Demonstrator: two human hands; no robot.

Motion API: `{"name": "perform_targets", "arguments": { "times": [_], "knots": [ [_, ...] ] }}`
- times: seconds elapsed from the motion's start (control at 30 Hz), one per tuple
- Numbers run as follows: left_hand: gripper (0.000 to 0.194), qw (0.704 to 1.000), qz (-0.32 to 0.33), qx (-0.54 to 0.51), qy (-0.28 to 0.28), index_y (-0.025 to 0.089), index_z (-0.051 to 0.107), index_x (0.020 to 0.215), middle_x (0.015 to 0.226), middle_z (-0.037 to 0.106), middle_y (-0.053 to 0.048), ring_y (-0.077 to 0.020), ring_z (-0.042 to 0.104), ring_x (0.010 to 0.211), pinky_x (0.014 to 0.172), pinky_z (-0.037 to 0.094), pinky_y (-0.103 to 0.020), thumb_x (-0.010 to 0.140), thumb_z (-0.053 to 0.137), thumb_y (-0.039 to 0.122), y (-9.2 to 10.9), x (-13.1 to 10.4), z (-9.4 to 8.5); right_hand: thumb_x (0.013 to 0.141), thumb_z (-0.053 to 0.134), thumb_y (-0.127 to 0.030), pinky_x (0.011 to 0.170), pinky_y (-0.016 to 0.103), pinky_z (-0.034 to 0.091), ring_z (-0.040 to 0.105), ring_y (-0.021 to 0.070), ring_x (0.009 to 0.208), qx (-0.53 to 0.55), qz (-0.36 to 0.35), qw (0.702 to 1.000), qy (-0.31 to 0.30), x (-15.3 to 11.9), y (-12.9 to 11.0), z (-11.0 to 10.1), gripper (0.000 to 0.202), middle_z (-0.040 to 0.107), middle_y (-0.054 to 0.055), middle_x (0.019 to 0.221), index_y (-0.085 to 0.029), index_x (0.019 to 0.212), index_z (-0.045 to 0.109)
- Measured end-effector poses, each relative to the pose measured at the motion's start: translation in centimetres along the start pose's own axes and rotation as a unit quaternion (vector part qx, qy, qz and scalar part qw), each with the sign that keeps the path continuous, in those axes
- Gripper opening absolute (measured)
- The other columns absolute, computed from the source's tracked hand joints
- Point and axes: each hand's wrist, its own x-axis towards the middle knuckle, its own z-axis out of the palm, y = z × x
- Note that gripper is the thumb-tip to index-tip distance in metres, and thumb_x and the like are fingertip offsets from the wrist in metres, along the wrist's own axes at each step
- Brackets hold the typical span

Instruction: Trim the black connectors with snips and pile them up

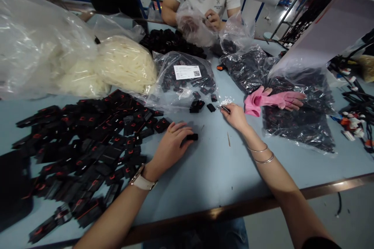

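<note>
Blue table [204,179], pretty cluttered. Left hand [173,139] pinches a black block [193,137] near the dark heap [108,153]; right hand [236,116] grips what looks like tweezers [224,109] by the white bits [227,101]. Probably best: nip lightly, keep the block steady.

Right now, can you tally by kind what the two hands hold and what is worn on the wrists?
Black plastic housing in the left hand: 1
Slim metal tool in the right hand: 1
White-strapped watch: 1
Silver bangles: 2
Total: 5
</note>
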Motion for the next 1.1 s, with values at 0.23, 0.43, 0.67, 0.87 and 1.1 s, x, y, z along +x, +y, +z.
{"name": "perform_targets", "arguments": {
  "times": [0.23, 0.43, 0.67, 0.87, 1.1],
  "knots": [
    [0.010, 0.998, -0.025, -0.062, 0.006, 0.021, 0.063, 0.091, 0.084, 0.068, -0.002, -0.0203, 0.061, 0.088, 0.099, 0.043, -0.047, 0.081, 0.061, 0.022, 0.0, 0.2, -0.4, 0.087, 0.051, -0.023, 0.070, 0.028, 0.039, 0.059, 0.0204, 0.083, 0.025, 0.008, 0.999, 0.021, 0.0, 0.0, -0.1, 0.020, 0.067, 0.011, 0.092, -0.015, 0.096, 0.067],
    [0.006, 0.995, -0.039, -0.084, 0.022, 0.019, 0.060, 0.086, 0.083, 0.066, -0.003, -0.0189, 0.060, 0.082, 0.076, 0.052, -0.035, 0.081, 0.060, 0.018, 0.4, 0.3, -0.6, 0.084, 0.051, -0.031, 0.057, 0.022, 0.034, 0.048, 0.0115, 0.059, 0.287, -0.034, 0.957, 0.005, -1.3, -3.1, 0.0, 0.022, 0.061, 0.000, 0.069, -0.014, 0.086, 0.065],
    [0.008, 0.996, -0.043, -0.070, 0.024, 0.020, 0.060, 0.088, 0.080, 0.065, -0.001, -0.0165, 0.060, 0.074, 0.080, 0.051, -0.036, 0.081, 0.061, 0.016, 0.3, 0.2, -0.4, 0.080, 0.051, -0.020, 0.056, 0.024, 0.029, 0.040, 0.0098, 0.055, 0.191, -0.103, 0.974, -0.061, -2.7, -5.3, 0.5, 0.017, 0.051, -0.001, 0.060, -0.016, 0.064, 0.058],
    [0.010, 0.996, -0.053, -0.068, 0.038, 0.021, 0.062, 0.087, 0.081, 0.068, 0.000, -0.0180, 0.064, 0.079, 0.092, 0.048, -0.042, 0.079, 0.063, 0.015, 0.3, 0.1, 0.0, 0.075, 0.059, -0.024, 0.057, 0.021, 0.037, 0.047, 0.0085, 0.057, 0.381, -0.075, 0.916, -0.097, -3.6, -6.3, 0.9, 0.016, 0.062, -0.002, 0.073, -0.018, 0.089, 0.057],
    [0.007, 0.990, -0.118, -0.069, 0.025, 0.018, 0.061, 0.080, 0.078, 0.067, -0.002, -0.0193, 0.065, 0.076, 0.066, 0.052, -0.029, 0.076, 0.065, 0.016, 0.5, 0.0, 0.0, 0.078, 0.059, -0.025, 0.063, 0.024, 0.041, 0.058, 0.0114, 0.064, 0.330, -0.095, 0.933, -0.111, -5.4, -8.5, 0.5, 0.019, 0.067, -0.003, 0.078, -0.022, 0.094, 0.050]
  ]
}}
